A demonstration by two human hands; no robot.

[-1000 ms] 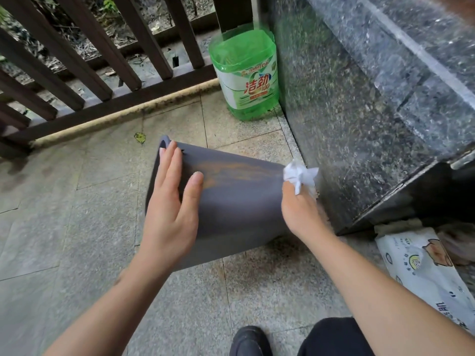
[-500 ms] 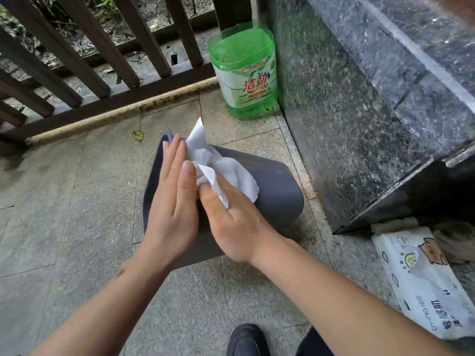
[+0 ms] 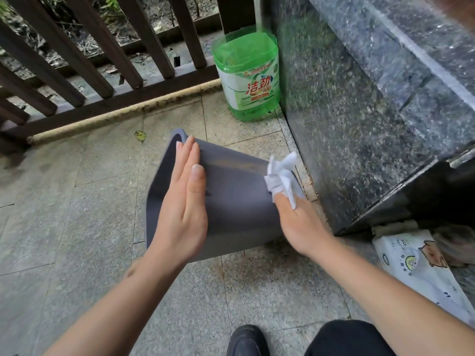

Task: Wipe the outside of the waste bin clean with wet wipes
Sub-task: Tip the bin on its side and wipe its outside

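- Head view, centre of frame: the waste bin (image 3: 231, 201) lay on its side on the tiled floor (image 3: 77, 227). Its long axis ran from the open rim at centre-left to the closed base at centre-right, the base end close beside the dark stone wall (image 3: 359, 124).
- Head view, left of centre: my left hand (image 3: 183, 214) lay flat on the upper wall of the bin near the rim. Its fingers (image 3: 189, 160) were straight and pressed together and gripped nothing; the hand only steadied the bin.
- Head view, right of centre: my right hand (image 3: 298, 222) sat at the base end, its fingers closed round a bunched wet wipe (image 3: 281, 176) pressed against the bin's wall. The fingertips themselves were hidden under the wipe.
- Governing relation: the uncleaned length of wall, including a faint brownish streak (image 3: 241, 164), lay up and to the left of the wipe, between my two hands. I judged that the next stroke had to run along the long axis toward the rim. The right hand was the nearer to the streak, and the only one holding a wipe.
- Head view, margins: a green detergent bottle (image 3: 248, 75) stood at upper centre against the wall. A pack of wipes (image 3: 416, 273) lay at lower right, well apart from the bin. A brown railing (image 3: 77, 60) crossed the upper left.
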